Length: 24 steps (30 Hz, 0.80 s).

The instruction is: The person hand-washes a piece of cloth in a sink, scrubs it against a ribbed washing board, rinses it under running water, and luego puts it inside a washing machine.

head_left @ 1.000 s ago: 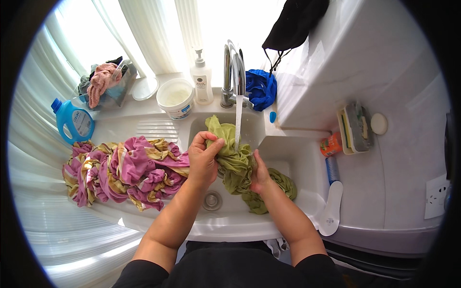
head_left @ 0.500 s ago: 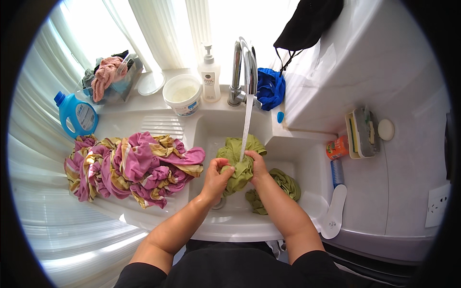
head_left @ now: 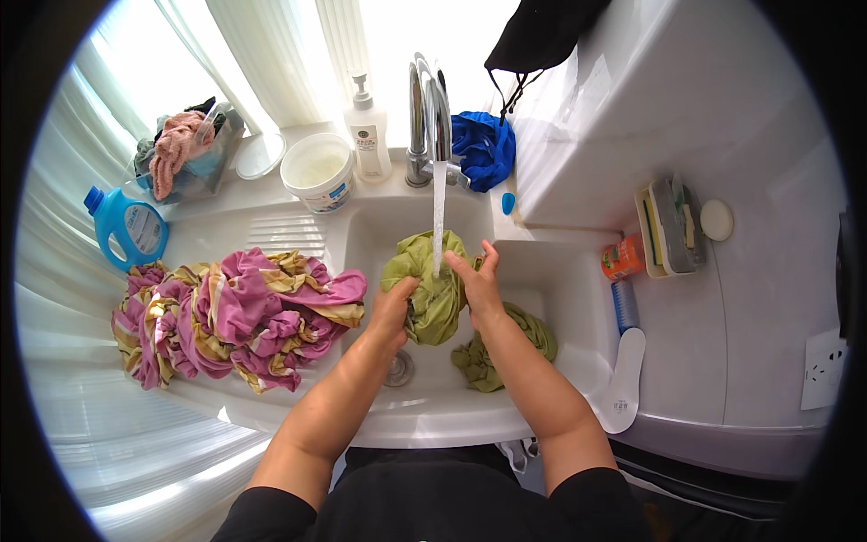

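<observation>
The white sink [head_left: 578, 307] spreads beneath both grips. Left of the left grip [head_left: 392, 312], a heaped pink-and-yellow cloth [head_left: 239, 312] lies on the sink's ribbed side. Bunched green cloth [head_left: 423, 285] sits between the grips: the left one is closed about its left side, the right grip [head_left: 481, 285] spread wide, thumb against its right edge. Beyond the grips, the chrome faucet [head_left: 441, 126] pours water [head_left: 439, 217] onto it. Nearer the body than the right grip lies another green bundle [head_left: 540, 336]; below the left, the drain [head_left: 400, 369].
</observation>
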Each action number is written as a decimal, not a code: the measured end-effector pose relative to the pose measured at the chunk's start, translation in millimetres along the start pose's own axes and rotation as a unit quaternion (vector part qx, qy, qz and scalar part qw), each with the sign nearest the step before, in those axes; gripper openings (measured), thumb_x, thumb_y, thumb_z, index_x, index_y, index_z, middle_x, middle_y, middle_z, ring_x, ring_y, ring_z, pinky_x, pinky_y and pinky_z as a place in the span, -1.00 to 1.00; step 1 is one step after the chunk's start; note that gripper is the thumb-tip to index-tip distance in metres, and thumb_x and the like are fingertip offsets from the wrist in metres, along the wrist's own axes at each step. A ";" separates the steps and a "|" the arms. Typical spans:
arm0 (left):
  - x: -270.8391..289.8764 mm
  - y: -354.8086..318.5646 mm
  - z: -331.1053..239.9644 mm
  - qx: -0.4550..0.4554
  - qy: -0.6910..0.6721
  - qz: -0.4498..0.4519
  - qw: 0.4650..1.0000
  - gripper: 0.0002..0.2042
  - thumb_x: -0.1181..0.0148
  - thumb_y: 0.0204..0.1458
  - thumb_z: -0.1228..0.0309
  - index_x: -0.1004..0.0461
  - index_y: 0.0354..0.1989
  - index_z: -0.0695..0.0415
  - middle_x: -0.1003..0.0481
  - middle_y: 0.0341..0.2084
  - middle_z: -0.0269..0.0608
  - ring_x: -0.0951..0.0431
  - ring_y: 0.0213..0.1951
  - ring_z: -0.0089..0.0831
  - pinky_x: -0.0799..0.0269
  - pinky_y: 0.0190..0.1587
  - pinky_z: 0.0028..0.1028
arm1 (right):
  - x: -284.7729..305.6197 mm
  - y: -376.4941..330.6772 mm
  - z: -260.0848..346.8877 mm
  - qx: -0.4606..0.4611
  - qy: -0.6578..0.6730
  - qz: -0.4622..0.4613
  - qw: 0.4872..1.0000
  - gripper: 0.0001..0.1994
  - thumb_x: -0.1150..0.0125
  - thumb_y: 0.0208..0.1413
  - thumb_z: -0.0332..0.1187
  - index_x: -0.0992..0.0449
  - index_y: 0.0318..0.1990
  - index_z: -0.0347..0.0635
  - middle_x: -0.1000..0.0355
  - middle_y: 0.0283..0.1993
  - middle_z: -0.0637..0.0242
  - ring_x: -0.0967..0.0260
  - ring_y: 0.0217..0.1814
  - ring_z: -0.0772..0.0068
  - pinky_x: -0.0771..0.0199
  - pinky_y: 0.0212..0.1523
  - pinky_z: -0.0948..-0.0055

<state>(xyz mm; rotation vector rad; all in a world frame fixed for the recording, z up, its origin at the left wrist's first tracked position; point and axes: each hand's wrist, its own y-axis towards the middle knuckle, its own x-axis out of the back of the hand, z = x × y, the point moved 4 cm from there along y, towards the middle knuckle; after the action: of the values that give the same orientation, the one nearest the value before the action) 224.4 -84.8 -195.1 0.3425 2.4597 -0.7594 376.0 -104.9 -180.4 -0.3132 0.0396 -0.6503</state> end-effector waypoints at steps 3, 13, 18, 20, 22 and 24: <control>-24.7 -5.2 -18.8 -0.043 -0.016 0.025 0.999 -0.63 -0.14 0.09 0.30 -0.36 0.00 0.27 -0.46 -0.17 -0.12 -0.53 -0.20 -0.37 -0.50 -0.16 -0.38 | -10.8 -10.8 9.3 0.047 0.073 0.183 0.979 -0.34 -0.32 -0.05 -0.02 -0.30 0.13 -0.24 -0.17 0.15 0.07 -0.05 0.28 0.31 -0.22 0.16 0.32; -62.1 -7.5 -16.0 -0.196 0.133 0.009 0.972 -0.82 -0.18 -0.01 0.44 -0.53 -0.31 0.31 -0.55 -0.46 -0.31 -0.49 -0.41 -0.59 -0.41 -0.31 -0.53 | 20.7 -11.7 -1.8 -0.040 0.274 0.094 0.956 -0.59 -0.03 0.17 -0.12 -0.39 0.00 -0.28 -0.43 -0.12 0.23 -0.45 -0.16 0.36 -0.49 -0.15 0.38; -66.2 -12.1 1.8 -0.278 0.349 -0.002 0.895 -0.79 -0.23 -0.16 0.35 -0.52 -0.39 0.22 -0.53 -0.52 -0.10 -0.53 -0.48 -0.31 -0.43 -0.36 -0.40 | 42.0 -14.9 -21.6 -0.096 0.236 0.110 0.961 -0.65 0.10 0.18 -0.20 -0.42 -0.05 -0.25 -0.44 -0.11 0.19 -0.45 -0.12 0.30 -0.50 -0.11 0.28; -64.8 -10.9 6.7 -0.295 0.429 -0.005 0.854 -0.78 -0.23 -0.22 0.32 -0.52 -0.42 0.19 -0.51 -0.52 -0.03 -0.52 -0.48 -0.12 -0.43 -0.37 -0.33 | 45.6 -15.9 -29.6 -0.129 0.273 0.115 0.946 -0.72 0.02 0.13 -0.31 -0.44 -0.12 -0.33 -0.45 -0.18 0.17 -0.47 -0.22 0.31 -0.53 -0.22 0.27; -65.7 -11.6 8.9 -0.327 0.455 0.036 0.827 -0.77 -0.23 -0.26 0.31 -0.51 -0.43 0.17 -0.50 -0.51 -0.01 -0.49 -0.45 -0.03 -0.43 -0.36 -0.26 | 47.4 -17.2 -32.1 -0.151 0.262 0.123 0.945 -0.75 -0.01 0.11 -0.36 -0.46 -0.16 -0.36 -0.46 -0.21 0.16 -0.47 -0.26 0.32 -0.53 -0.26 0.27; -65.0 -16.1 9.9 -0.362 0.476 0.067 0.799 -0.76 -0.24 -0.28 0.30 -0.51 -0.43 0.16 -0.50 -0.50 0.00 -0.48 -0.43 0.02 -0.43 -0.35 -0.22 | 46.8 -21.8 -31.4 -0.164 0.205 0.133 0.956 -0.75 0.00 0.10 -0.36 -0.46 -0.17 -0.35 -0.46 -0.21 0.17 -0.46 -0.24 0.34 -0.51 -0.23 0.29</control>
<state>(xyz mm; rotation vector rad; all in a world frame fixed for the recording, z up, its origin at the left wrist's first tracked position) 275.9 -108.8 -158.3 0.6966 3.3209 0.6409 396.2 -158.0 -200.9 -0.4787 0.5838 -0.4283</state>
